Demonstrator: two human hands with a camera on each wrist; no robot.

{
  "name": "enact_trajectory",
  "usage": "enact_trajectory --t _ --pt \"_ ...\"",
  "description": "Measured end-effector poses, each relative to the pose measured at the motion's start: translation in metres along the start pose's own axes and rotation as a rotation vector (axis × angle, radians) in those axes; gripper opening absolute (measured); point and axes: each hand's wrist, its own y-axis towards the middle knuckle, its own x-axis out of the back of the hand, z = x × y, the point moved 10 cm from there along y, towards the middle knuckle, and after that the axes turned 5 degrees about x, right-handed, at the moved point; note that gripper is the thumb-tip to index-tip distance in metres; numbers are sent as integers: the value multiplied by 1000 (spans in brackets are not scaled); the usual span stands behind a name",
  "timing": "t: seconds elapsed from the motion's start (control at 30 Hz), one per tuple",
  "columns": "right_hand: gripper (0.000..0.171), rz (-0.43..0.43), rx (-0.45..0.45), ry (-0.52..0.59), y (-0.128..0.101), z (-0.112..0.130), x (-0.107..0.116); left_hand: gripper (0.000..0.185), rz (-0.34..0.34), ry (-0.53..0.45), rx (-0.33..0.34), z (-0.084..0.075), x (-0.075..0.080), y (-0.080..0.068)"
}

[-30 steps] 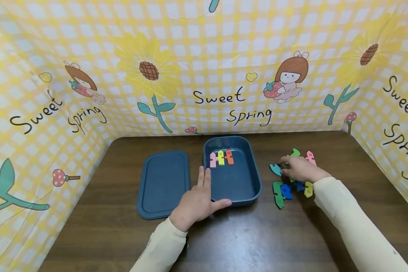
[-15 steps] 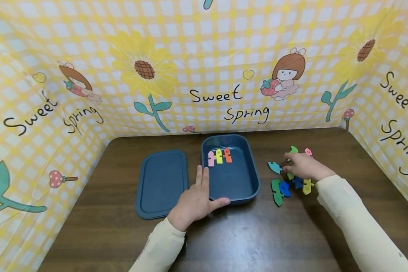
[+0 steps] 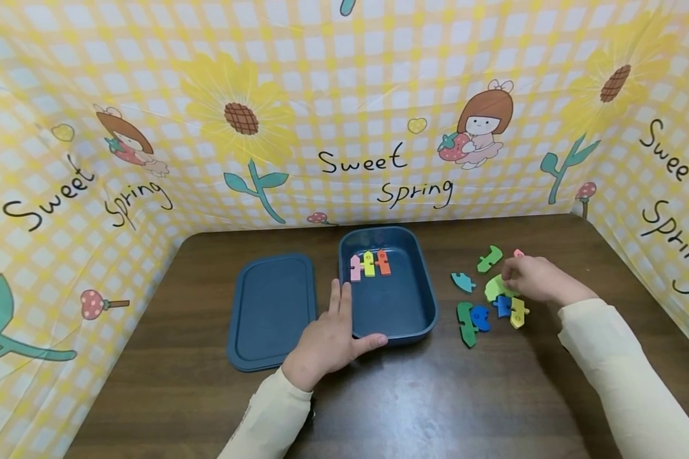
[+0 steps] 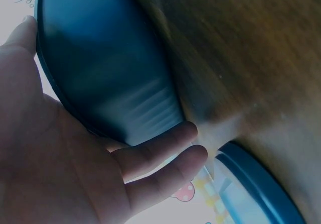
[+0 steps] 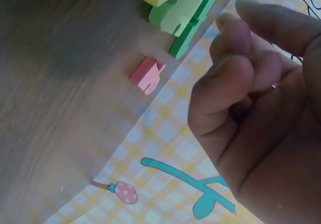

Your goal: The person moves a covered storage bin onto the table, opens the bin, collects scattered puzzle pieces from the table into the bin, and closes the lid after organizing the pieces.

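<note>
The left hand (image 3: 327, 341) is resting flat against the box (image 3: 419, 312), fingers straight, the lid (image 3: 270, 312) lying beside it. The right hand (image 3: 536, 280) is hovering, fingers curled and empty, over the pieces (image 3: 496, 299).

Blue lid (image 3: 272, 311) flat on dark wooden desk (image 3: 413, 395), left of tray. Yellow checked backdrop (image 3: 344, 108) encloses desk, apparently on three sides, printed "Sweet Spring".

The left hand (image 3: 328, 339) lies flat, fingers straight, thumb spread wide. The right hand (image 3: 536, 280) hovers, fingers loosely curled, holding nothing.
</note>
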Motion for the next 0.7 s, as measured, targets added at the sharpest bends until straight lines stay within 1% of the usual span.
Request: enact_trajectory --t 0.07,0.13,0.2,0.27,0.37,0.43,0.53,0.7 --pt "7 19 -12 9 -7 -2 -2 120 0 -2 0 0 0 0" --pt "16 45 -34 26 -14 -5 -6 120 0 -5 0 0 0 0" --pt "31 72 -67 43 -22 -8 -11 120 1 -6 0 0 1 0" --pt "50 93 -106 49 -31 -13 -16 120 3 -8 2 0 1 -1" --pt "67 106 -139 32 -41 -18 -22 120 2 -4 3 0 1 -1" --pt "73 105 -141 13 -46 -20 -25 120 1 -2 2 0 1 0" --pt "75 94 -123 -1 -50 -20 -30 120 -1 -3 -1 0 2 0" --pt "72 66 -125 -1 -52 -22 -37 119 0 -6 -7 -1 0 -1"
